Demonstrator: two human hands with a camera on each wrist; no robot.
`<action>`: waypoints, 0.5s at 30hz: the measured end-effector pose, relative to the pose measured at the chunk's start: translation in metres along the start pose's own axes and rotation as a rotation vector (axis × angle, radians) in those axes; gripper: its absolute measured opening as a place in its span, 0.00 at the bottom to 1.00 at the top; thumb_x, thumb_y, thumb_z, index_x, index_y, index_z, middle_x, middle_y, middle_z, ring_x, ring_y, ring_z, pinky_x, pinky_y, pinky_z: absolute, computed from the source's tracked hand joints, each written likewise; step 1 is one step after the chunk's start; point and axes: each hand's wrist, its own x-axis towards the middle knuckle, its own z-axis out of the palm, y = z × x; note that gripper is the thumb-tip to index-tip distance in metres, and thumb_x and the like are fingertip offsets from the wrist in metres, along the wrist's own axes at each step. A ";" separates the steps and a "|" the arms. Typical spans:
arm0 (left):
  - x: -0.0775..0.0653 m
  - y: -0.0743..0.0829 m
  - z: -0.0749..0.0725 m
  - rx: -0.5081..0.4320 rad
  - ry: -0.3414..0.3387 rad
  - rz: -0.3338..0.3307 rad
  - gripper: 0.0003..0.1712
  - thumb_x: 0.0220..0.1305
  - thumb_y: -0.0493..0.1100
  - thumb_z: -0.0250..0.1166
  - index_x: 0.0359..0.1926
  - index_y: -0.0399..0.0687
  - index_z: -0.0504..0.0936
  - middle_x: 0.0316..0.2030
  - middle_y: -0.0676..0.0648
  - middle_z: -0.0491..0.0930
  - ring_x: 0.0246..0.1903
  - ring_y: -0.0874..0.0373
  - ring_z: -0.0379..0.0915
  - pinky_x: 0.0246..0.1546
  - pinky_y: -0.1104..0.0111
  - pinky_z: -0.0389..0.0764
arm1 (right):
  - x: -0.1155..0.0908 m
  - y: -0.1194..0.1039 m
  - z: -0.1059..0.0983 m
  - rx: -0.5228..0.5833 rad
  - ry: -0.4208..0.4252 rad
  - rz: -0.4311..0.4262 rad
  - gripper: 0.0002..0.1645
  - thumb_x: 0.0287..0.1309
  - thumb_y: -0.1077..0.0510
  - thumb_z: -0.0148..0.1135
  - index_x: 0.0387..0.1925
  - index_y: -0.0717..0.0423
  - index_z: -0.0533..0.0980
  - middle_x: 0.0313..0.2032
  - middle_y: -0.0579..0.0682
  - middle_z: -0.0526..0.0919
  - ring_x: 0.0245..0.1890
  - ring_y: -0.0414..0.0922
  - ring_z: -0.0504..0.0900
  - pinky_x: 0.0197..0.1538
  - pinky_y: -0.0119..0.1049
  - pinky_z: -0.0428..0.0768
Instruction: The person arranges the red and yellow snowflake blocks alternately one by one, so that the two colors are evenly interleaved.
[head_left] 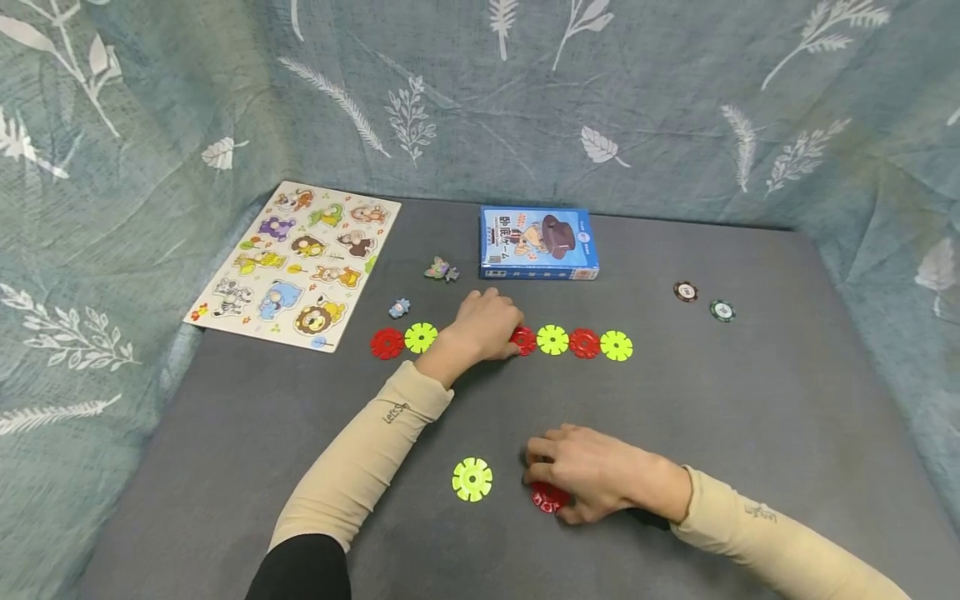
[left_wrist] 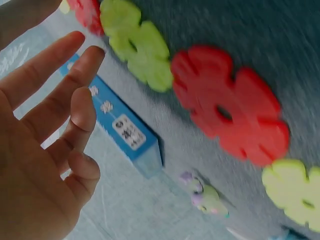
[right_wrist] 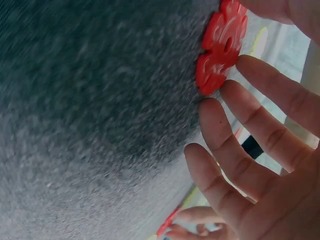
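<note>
Red and yellow-green notched plastic discs lie in a row across the grey table. My left hand [head_left: 483,325] is over the row, its thumb and index finger pinching the edges of a red interlocking disc [head_left: 524,340]. Beneath that hand, hidden in the head view, the left wrist view shows a red disc [left_wrist: 225,107] and a yellow-green disc [left_wrist: 137,47]. Nearer the front, my right hand [head_left: 592,471] pinches another red interlocking disc [head_left: 550,497] between thumb and fingers; its other fingers are spread. To its left lies a single yellow-green disc [head_left: 472,480].
At the back are a blue game box [head_left: 538,243] and an animal puzzle board [head_left: 296,265]. Small figures [head_left: 441,270] and a blue piece [head_left: 399,308] lie behind the row. Two poker chips [head_left: 686,291] lie at right. Leaf-patterned cloth [head_left: 480,108] hangs behind.
</note>
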 end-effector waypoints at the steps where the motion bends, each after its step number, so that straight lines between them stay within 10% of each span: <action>1: 0.001 0.002 0.002 0.006 -0.001 0.001 0.20 0.58 0.56 0.68 0.49 0.54 0.85 0.48 0.50 0.82 0.46 0.51 0.71 0.47 0.58 0.71 | 0.001 -0.001 0.000 -0.006 -0.005 -0.005 0.26 0.38 0.41 0.73 0.43 0.42 0.81 0.39 0.41 0.76 0.34 0.38 0.74 0.39 0.32 0.75; 15: 0.007 0.011 0.008 0.032 0.010 0.001 0.18 0.58 0.58 0.68 0.42 0.51 0.86 0.41 0.49 0.80 0.42 0.52 0.72 0.43 0.60 0.72 | 0.004 -0.010 0.004 -0.094 0.075 -0.048 0.24 0.31 0.46 0.69 0.37 0.47 0.78 0.36 0.43 0.77 0.30 0.39 0.74 0.31 0.32 0.74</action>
